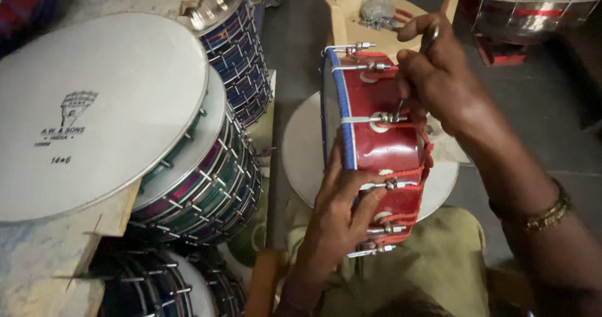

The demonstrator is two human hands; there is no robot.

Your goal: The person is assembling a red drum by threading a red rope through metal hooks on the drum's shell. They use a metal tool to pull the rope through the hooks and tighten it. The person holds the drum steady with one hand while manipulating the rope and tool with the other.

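**Two hands at a red drum held on edge**

Nearest the viewer, the person's lap, clad in olive cloth [439,260], fills the low centre of the scene. Just above it, the left hand [338,213] is pressed against the near side of the small red drum [382,135]; its fingers lie spread across the shell and touch one of the metal tension rods [389,183], steadying the shell without wrapping around anything. The drum stands on its edge over the lap, its blue-trimmed rim [343,116] facing left and its red cord lacing [417,191] running down the right side. Behind and beneath it lies a pale round drumhead [301,154]. Farther on, the right hand [439,79], a gold bangle [545,213] on its wrist, is closed around a thin metal tool [399,109] whose tip meets a rod fitting midway up the shell.

To the left, well apart from the drum, finished drums [207,185] with dark striped shells are stacked on their sides, the nearest showing a large white head [94,104]. At the far end stands a pale wooden chair [351,16]; at far right, a shiny drum [533,10].
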